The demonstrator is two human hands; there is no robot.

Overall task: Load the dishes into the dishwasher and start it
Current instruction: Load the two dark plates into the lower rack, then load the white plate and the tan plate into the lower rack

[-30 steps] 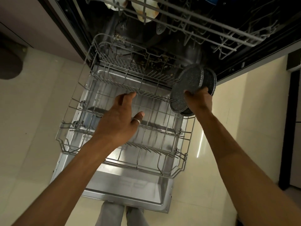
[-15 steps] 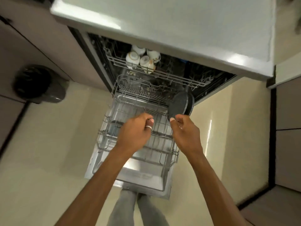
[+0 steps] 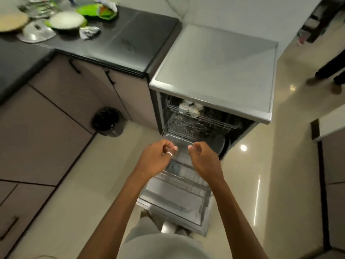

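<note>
Hovering over the lower rack (image 3: 186, 176) with left grip (image 3: 158, 156) and right grip (image 3: 203, 156) loosely curled, empty. Spotting white plate (image 3: 67, 20) on the surface (image 3: 130, 40), well apart: probably stiff, slick, breakable; best pinched at rim.

Black bin (image 3: 107, 121) on cream floor (image 3: 65, 193), just beside cabinets (image 3: 61, 101) with dark countertop (image 3: 130, 42).
</note>
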